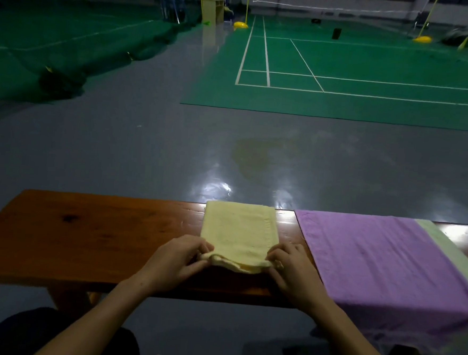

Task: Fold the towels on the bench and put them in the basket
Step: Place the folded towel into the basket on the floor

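Nearest, two bare forearms reach forward over dark-clothed knees to a wooden bench (pixel 85 230). Both hands meet at the near end of a folded yellow towel (pixel 238 233) lying lengthwise across the bench top. The left hand (pixel 177 259) pinches the towel's near left corner, fingers curled over the top and thumb tucked under the edge; the right hand (pixel 290 267) pinches the near right corner in the same way. Between the two grips the near edge is lifted slightly off the wood and sags in the middle, showing its layers, while the rest of the towel lies flat and stretches away from the hands to the bench's far edge. Just beside it on the right, a purple towel (pixel 382 262) is spread flat and hangs over the near edge of the bench, with a pale green towel (pixel 449 248) showing under its far right side. Beyond the bench lie a shiny grey floor (pixel 146 149) and a green court (pixel 373 70) with white lines
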Available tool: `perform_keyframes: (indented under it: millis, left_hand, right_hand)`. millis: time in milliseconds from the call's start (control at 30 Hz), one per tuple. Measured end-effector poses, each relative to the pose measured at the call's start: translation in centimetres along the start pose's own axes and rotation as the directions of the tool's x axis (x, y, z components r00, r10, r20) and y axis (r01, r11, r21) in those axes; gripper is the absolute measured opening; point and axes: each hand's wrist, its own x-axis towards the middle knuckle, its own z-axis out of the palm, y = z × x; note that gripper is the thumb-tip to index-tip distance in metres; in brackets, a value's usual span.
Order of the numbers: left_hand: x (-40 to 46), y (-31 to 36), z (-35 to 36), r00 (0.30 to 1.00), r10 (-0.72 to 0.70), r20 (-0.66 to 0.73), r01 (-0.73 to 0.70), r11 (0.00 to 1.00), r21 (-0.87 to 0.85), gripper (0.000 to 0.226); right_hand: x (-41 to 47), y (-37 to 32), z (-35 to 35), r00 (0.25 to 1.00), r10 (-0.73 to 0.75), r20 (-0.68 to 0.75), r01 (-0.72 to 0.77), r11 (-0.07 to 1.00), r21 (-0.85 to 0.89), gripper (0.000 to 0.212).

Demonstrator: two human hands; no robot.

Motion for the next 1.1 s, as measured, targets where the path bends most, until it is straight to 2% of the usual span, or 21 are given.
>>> perform_keyframes:
  millis: [100, 200, 333, 433, 633, 733, 833, 933, 967, 1033, 1100]
  left_hand:
    - [0.4, 0.5, -0.5, 0.999, -0.041, -0.005, 0.04, 0.982, -0.182, 0.006]
    - [0.8, 1.4, -1.3, 0.998, -0.055, -0.037, 0.041, 0.95, -0.311, 0.003]
    - [1.1, 2.2, -1.9, 0.993, -0.094, -0.067, 0.056, 0.898, -0.437, 0.015]
    - [1.0, 2.7, -2.3, 0.993, -0.107, -0.05, 0.068, 0.865, -0.497, 0.014]
    - [-0.1, 3.2, -3.4, 0.991, -0.123, 0.057, 0.131, 0.754, -0.644, 0.016]
    - [-0.6, 3.4, -3.6, 0.978, -0.164, 0.131, 0.207, 0.648, -0.734, 0.021]
    - [-0.4, 3.5, -3.0, 0.926, -0.281, 0.252, 0.362, 0.47, -0.805, 0.027]
    - [0.1, 3.7, -2.1, 0.894, -0.345, 0.285, 0.419, 0.418, -0.806, 0.031]
    - [0.2, 3.8, -2.0, 0.889, -0.353, 0.293, 0.426, 0.397, -0.813, 0.032]
    - [0.6, 4.0, -2.1, 0.888, -0.37, 0.271, 0.415, 0.398, -0.818, 0.033]
    - [1.1, 3.8, -2.2, 0.887, -0.407, 0.217, 0.393, 0.419, -0.818, 0.032]
  right_hand:
    - [0.3, 0.0, -0.7, 1.0, -0.03, 0.004, 0.029, 0.994, 0.105, 0.013]
    - [0.5, -0.8, -1.8, 1.0, 0.008, 0.028, -0.015, 0.962, 0.274, 0.011]
    - [0.6, -2.2, -3.0, 0.996, 0.085, 0.021, -0.087, 0.916, 0.393, 0.003]
    - [0.2, -2.6, -3.5, 0.994, 0.108, 0.018, -0.104, 0.876, 0.47, 0.006]
    - [-0.4, -3.2, -4.6, 0.99, 0.132, 0.056, -0.141, 0.822, 0.552, 0.029]
    - [-0.8, -3.6, -5.2, 0.969, 0.198, 0.147, -0.245, 0.696, 0.675, 0.027]
    - [-0.9, -4.0, -5.1, 0.891, 0.324, 0.317, -0.438, 0.435, 0.787, 0.029]
    - [-0.7, -4.0, -5.2, 0.814, 0.259, 0.52, -0.561, 0.12, 0.819, 0.037]
    - [-0.7, -3.8, -5.3, 0.807, 0.213, 0.551, -0.575, 0.068, 0.815, 0.035]
    - [-0.6, -3.3, -5.7, 0.819, 0.14, 0.557, -0.571, 0.093, 0.816, 0.041]
    - [-0.3, -3.0, -5.8, 0.84, 0.18, 0.513, -0.541, 0.184, 0.821, 0.048]
